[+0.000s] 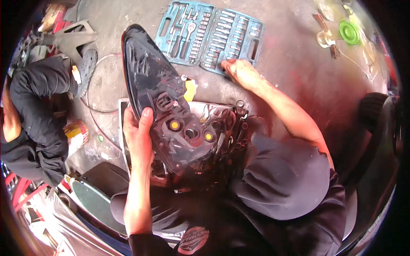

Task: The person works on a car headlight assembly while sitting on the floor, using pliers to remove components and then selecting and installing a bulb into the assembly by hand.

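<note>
My left hand (139,134) grips the left edge of a large black headlight housing (160,91), held with its back toward me; two yellow bulb sockets (174,124) show on it. A bundle of dark wiring and connectors (228,128) hangs at its right side. My right hand (239,71) reaches forward to the near edge of an open teal socket set case (209,36) lying on the ground, fingertips among the sockets. Whether it holds a piece is hidden.
Another person in dark clothes (36,106) crouches at the left. A green round lid (349,32) and small clear parts lie at the far right. A black tyre (380,123) stands at the right. A metal tray edge (121,128) shows under the housing.
</note>
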The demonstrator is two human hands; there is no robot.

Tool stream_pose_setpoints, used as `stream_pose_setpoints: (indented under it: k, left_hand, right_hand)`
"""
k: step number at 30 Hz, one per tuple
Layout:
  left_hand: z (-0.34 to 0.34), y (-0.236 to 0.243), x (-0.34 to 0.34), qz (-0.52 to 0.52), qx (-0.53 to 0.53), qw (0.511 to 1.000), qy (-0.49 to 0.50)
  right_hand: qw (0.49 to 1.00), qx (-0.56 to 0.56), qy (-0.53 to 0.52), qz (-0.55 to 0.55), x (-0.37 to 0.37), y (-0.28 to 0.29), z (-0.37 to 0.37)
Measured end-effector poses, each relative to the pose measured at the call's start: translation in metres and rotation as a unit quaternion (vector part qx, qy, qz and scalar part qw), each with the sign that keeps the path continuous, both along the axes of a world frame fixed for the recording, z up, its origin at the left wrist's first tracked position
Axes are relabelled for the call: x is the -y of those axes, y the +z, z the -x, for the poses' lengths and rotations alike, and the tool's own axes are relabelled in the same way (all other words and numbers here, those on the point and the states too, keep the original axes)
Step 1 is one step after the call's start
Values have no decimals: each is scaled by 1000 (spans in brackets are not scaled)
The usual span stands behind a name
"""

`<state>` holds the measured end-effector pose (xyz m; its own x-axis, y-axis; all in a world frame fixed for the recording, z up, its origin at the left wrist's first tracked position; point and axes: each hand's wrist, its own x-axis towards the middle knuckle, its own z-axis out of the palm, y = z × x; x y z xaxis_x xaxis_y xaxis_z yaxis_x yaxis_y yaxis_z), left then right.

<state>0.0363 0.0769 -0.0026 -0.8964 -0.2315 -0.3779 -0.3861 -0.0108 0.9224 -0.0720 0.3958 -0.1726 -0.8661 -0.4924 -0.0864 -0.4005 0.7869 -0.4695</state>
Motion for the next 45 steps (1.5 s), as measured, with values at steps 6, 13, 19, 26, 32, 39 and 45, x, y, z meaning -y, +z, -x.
stream_pose_setpoints:
  k: [6, 13, 19, 26, 32, 39, 45]
  left_hand:
    - [5, 3, -2, -3, -9, 1000, -1]
    - [15, -3, -1, -44, 1, 999, -3]
    - [17, -8, 4, -68, -2, 998, -4]
    - [22, -14, 14, -102, 7, 994, -31]
    - [28, -7, 3, -83, 16, 995, -51]
    - [2, 43, 21, -166, 51, 984, 47]
    - [-57, 136, 19, -119, 92, 987, 63]
  right_hand:
    - [990, -101, 95, 16, -7, -18, -4]
    - [998, -7, 19, 61, -1, -9, 8]
    - [988, 83, -71, 107, 1, -18, 23]
    - [996, 64, -68, -14, 10, -11, 31]
    - [962, 223, -74, 136, -22, 25, -5]
    - [916, 298, -62, 262, -16, 331, -22]
    - [888, 131, -267, 352, 19, 327, -92]
